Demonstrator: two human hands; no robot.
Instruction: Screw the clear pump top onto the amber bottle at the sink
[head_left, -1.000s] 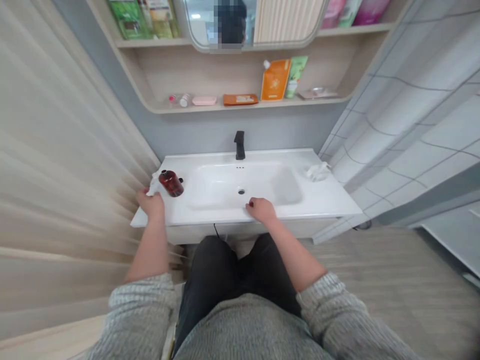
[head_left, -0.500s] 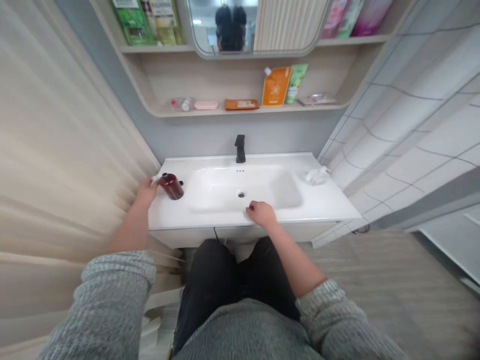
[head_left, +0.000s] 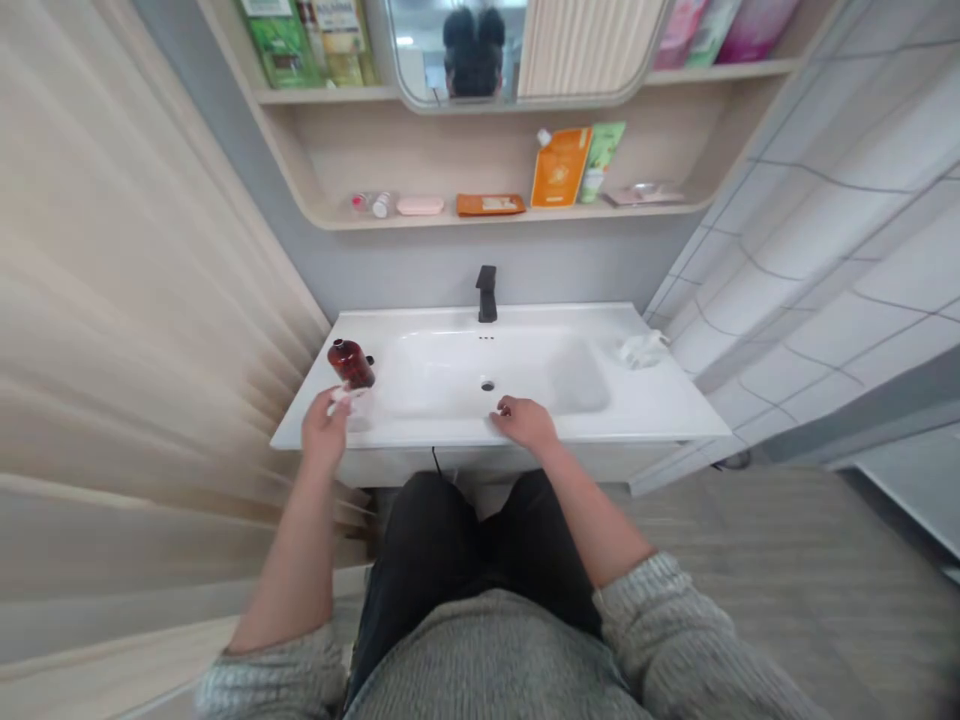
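Control of the pale, blurred item [head_left: 340, 397] comes best from a light pinch by the left hand [head_left: 324, 424], which holds it just beside the red-brown bottle [head_left: 352, 365] on the surface [head_left: 664, 400]; whether the curled right hand [head_left: 527, 424] grips anything cannot be told.

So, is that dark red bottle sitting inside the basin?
No, the dark red bottle is on the white counter beside the basin.

Orange pouch [head_left: 561, 170] beside green tube [head_left: 601, 160], mirror [head_left: 510, 50] above
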